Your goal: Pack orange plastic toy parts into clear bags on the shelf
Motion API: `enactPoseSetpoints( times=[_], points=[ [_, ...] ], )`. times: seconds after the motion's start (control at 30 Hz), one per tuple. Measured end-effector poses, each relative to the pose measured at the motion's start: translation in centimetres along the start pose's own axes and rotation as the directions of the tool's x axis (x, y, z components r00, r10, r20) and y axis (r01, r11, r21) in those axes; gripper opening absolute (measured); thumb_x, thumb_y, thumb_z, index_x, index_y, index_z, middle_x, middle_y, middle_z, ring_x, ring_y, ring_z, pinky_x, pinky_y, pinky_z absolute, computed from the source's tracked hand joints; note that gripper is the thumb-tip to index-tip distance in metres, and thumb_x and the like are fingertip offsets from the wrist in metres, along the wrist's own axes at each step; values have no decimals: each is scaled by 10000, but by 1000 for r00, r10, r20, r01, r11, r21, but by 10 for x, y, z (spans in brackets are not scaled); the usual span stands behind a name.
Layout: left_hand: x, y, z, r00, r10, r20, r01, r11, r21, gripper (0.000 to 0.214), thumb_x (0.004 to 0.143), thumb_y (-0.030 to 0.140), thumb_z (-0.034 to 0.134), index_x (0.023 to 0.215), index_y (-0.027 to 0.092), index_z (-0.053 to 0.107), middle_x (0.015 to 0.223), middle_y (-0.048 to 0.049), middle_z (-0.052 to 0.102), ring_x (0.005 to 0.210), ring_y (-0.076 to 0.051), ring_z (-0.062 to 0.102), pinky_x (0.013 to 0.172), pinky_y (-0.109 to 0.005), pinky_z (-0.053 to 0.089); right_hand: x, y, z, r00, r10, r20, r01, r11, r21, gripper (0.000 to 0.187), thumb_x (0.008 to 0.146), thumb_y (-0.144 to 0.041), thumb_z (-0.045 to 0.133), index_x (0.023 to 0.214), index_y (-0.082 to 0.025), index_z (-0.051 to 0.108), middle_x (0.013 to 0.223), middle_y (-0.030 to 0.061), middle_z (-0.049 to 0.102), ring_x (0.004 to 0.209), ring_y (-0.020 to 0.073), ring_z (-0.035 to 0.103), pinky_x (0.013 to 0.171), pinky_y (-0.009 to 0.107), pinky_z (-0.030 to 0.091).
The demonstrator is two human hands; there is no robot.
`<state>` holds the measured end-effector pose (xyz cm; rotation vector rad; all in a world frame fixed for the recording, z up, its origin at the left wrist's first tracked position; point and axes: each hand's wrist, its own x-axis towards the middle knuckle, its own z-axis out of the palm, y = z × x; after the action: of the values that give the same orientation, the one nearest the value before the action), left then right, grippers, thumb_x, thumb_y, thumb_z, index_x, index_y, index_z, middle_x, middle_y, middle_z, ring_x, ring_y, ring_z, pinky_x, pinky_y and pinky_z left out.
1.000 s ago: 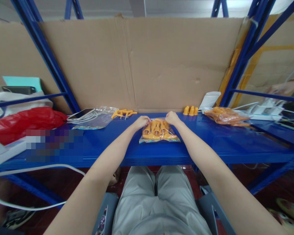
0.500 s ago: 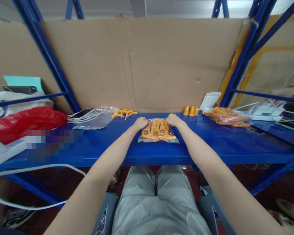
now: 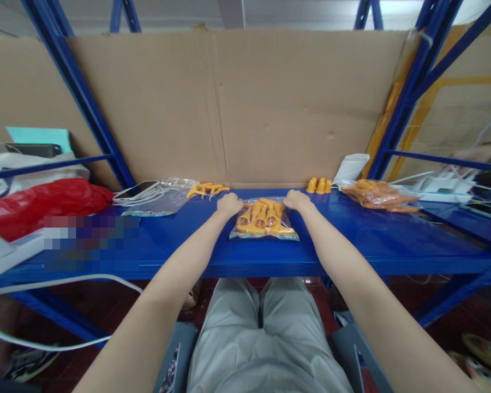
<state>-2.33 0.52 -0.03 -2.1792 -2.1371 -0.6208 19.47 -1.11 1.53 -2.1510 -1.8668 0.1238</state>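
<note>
A clear plastic bag of orange plastic pieces (image 3: pixel 264 219) lies flat on the blue metal shelf (image 3: pixel 352 240) in front of me. My left hand (image 3: pixel 229 204) rests curled at the bag's far left corner, fingers closed on its top edge. At the far right corner my right hand (image 3: pixel 297 200) is curled the same way, pinching the same edge.
Loose orange pieces (image 3: pixel 207 189) and three orange caps (image 3: pixel 318 185) sit by the cardboard backing (image 3: pixel 245 109). A second filled bag (image 3: pixel 376 195) lies right. Empty bags with a phone and cable (image 3: pixel 153 195), and a red bag (image 3: pixel 41 203), lie left. Blue uprights (image 3: pixel 82 98) flank the bay.
Both hands have slid apart along the bag's top edge, the left one leftward and the right one rightward, to its corners. The bag shifted slightly toward me.
</note>
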Motion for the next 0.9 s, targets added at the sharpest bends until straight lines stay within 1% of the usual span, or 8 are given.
enactPoseSetpoints(
  times=[0.1, 0.17, 0.23, 0.3, 0.4, 0.63, 0.77, 0.9],
  points=[
    [-3, 4, -4, 981, 109, -160, -119, 992, -52, 298, 881, 263, 434, 911, 120, 694, 1050, -182, 704, 1063, -280, 641, 925, -366, 484, -1, 1, -3, 985, 21, -170, -19, 1000, 15, 385, 893, -176, 463, 1195, -36, 656, 1180, 254, 651, 1174, 291, 602, 947, 330, 458],
    [-4, 9, -3, 938, 257, -232, -290, 950, -119, 303, 892, 265, 440, 1005, 108, 673, 1122, -167, 685, 1124, -262, 607, 1000, -381, 446, -1, 0, -1, 963, -61, -263, 68, 998, 19, 382, 923, -182, 423, 1213, -44, 629, 1228, 237, 628, 1210, 283, 569, 984, 338, 438],
    [-7, 14, 0, 890, 411, -199, -448, 869, -211, 336, 902, 267, 441, 1126, 118, 642, 1242, -134, 648, 1206, -230, 561, 1062, -373, 399, 1, -3, 2, 938, -191, -290, 203, 979, 13, 365, 948, -190, 400, 1215, -71, 619, 1260, 200, 617, 1226, 258, 550, 1008, 334, 421],
    [-10, 19, 2, 852, 519, -60, -510, 800, -316, 366, 907, 274, 443, 1203, 152, 622, 1318, -90, 617, 1245, -197, 540, 1082, -336, 380, 2, -7, 7, 917, -328, -228, 340, 940, 17, 344, 964, -197, 399, 1189, -88, 634, 1254, 165, 632, 1206, 224, 565, 1010, 297, 411],
    [-12, 20, 3, 825, 555, 106, -474, 781, -406, 372, 897, 283, 480, 1220, 189, 637, 1317, -49, 626, 1223, -187, 565, 1063, -295, 397, 1, -12, 12, 888, -455, -70, 458, 888, 36, 318, 967, -195, 423, 1133, -99, 677, 1187, 137, 679, 1127, 187, 619, 939, 227, 428],
    [-6, 9, -2, 739, 662, 128, -543, 697, -467, 348, 872, 277, 558, 1198, 228, 671, 1327, -37, 619, 1240, -189, 557, 1075, -313, 386, -3, -11, 5, 893, -450, 23, 448, 891, 67, 266, 934, -233, 516, 1022, -96, 727, 1024, 113, 737, 890, 164, 677, 726, 185, 450],
    [0, 5, -2, 714, 678, 173, -575, 710, -407, 357, 871, 298, 571, 1208, 228, 668, 1402, -68, 551, 1320, -203, 483, 1095, -340, 363, 0, -11, 2, 901, -430, 65, 421, 899, 120, 238, 894, -234, 563, 945, -85, 741, 925, 89, 743, 788, 148, 653, 652, 178, 438],
    [2, 3, 0, 706, 688, 168, -623, 716, -315, 320, 875, 273, 548, 1158, 257, 697, 1330, -29, 618, 1337, -200, 462, 1106, -348, 354, -1, -11, 1, 917, -383, 111, 353, 908, 224, 215, 861, -265, 608, 787, -95, 718, 733, 39, 700, 636, 115, 589, 560, 181, 405]
  ],
)
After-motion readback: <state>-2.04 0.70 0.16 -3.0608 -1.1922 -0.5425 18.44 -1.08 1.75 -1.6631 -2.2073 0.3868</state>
